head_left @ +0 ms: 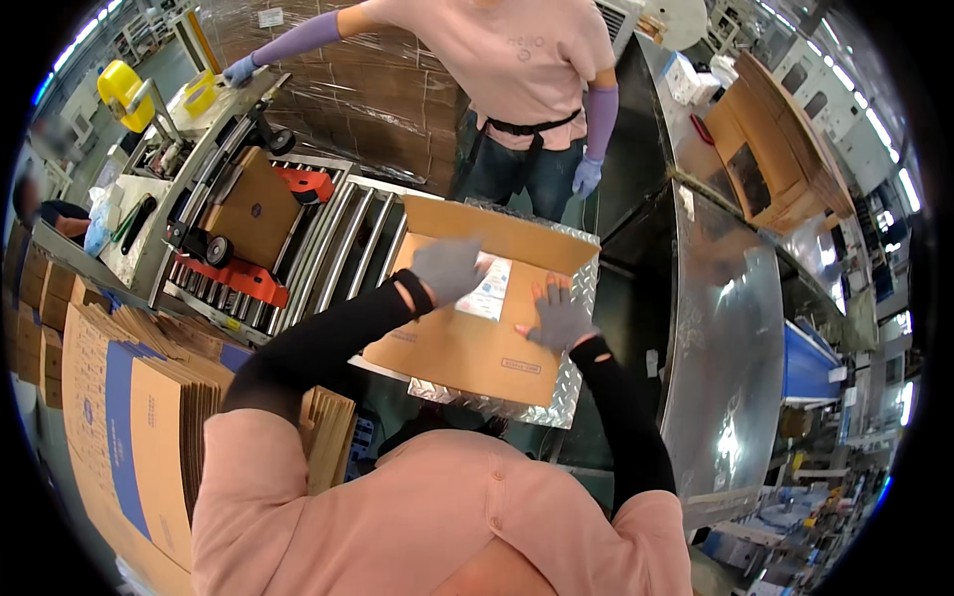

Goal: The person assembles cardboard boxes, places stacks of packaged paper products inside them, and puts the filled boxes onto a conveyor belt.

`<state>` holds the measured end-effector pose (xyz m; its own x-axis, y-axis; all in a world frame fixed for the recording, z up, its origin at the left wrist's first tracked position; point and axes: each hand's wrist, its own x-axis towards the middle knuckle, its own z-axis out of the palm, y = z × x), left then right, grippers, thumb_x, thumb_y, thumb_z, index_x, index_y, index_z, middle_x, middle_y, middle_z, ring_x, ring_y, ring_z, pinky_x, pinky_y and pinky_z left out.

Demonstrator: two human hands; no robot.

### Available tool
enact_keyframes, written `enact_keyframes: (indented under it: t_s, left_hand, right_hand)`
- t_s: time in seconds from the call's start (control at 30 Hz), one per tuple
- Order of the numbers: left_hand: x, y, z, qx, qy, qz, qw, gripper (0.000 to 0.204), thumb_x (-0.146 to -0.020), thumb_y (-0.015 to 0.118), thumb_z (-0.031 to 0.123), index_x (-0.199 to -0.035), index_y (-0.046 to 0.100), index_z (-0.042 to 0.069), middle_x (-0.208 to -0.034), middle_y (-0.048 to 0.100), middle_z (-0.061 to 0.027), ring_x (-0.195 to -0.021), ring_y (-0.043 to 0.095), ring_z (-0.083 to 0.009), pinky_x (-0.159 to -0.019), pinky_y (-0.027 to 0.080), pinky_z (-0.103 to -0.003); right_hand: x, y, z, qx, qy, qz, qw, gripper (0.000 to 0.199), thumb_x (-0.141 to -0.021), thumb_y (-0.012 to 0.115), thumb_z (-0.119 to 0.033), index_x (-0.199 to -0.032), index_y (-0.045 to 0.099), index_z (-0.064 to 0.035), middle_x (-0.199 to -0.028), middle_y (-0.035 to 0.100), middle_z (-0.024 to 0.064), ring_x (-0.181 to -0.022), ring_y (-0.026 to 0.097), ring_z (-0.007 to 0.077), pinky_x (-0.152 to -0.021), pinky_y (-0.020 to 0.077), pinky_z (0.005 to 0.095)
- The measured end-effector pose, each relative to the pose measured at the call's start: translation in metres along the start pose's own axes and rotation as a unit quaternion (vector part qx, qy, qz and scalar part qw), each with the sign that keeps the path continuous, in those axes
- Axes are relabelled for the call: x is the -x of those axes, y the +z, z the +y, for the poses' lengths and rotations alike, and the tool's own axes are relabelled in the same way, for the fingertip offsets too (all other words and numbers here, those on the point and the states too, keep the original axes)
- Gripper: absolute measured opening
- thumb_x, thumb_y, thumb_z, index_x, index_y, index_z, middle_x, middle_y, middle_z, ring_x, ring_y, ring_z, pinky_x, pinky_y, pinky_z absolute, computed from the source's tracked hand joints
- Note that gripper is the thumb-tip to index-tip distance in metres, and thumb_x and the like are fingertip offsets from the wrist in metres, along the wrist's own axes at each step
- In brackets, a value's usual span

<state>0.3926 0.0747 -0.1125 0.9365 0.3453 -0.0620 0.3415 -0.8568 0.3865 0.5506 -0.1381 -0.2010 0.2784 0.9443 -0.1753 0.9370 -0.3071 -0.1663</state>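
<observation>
An open cardboard box (pixel 467 353) lies in front of me on a conveyor end and a diamond-plate metal surface (pixel 497 402), its far flap standing up. Inside it is a white printed packet or sheet (pixel 485 296). Over the box's left part, beside that packet, is my left hand (pixel 449 270) in a grey fingerless glove; its fingers are smeared by motion, so their grip is unclear. My right hand (pixel 560 318), gloved alike, rests on the cardboard at the right side, fingers spread and holding nothing.
Across the box stands a co-worker (pixel 517 89), one arm stretched to the machine at left. A roller conveyor (pixel 343 238) leads to a taping machine (pixel 214 214) with a carton (pixel 250 207) inside. Flattened cartons (pixel 164 427) stack lower left; a metal table (pixel 720 368) stands right.
</observation>
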Motion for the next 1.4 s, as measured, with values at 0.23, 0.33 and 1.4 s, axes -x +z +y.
enact_keyframes:
  t_s: [0.23, 0.33, 1.4]
  left_hand:
    - [0.068, 0.055, -0.042, -0.226, -0.221, 0.234, 0.919, 0.046, -0.084, 0.056, 0.04, -0.112, 0.066, 0.005, -0.131, 0.049, -0.0265, -0.111, 0.047, -0.0444, -0.1, 0.028, -0.058]
    - [0.097, 0.122, -0.048, -0.118, -0.369, 0.206, 0.899, 0.066, -0.086, 0.055, 0.045, -0.14, 0.047, 0.008, -0.108, 0.049, -0.0198, -0.091, 0.047, -0.0343, -0.075, 0.036, -0.048]
    - [0.191, -0.012, -0.045, -0.008, -0.22, 0.392, 0.893, 0.082, -0.074, 0.074, 0.034, -0.142, 0.04, 0.003, -0.147, 0.035, -0.0215, -0.137, 0.03, -0.0427, -0.109, 0.019, -0.061]
  right_hand:
    - [0.035, 0.035, -0.056, -0.432, 0.139, 0.384, 0.804, 0.076, -0.095, 0.054, -0.028, -0.15, 0.013, 0.0045, -0.147, 0.031, 0.0249, -0.136, 0.031, 0.037, -0.114, 0.0247, 0.0447]
    - [0.038, 0.074, -0.029, -0.441, 0.221, 0.242, 0.836, 0.074, -0.1, 0.048, -0.025, -0.152, 0.004, 0.0031, -0.146, 0.033, 0.0219, -0.132, 0.038, 0.0329, -0.114, 0.0264, 0.0393]
    - [-0.134, 0.238, -0.149, -0.173, -0.256, -0.236, 0.921, 0.051, -0.1, 0.041, -0.037, -0.135, 0.043, -0.0005, -0.128, 0.055, 0.0168, -0.12, 0.05, 0.0284, -0.108, 0.0348, 0.04]
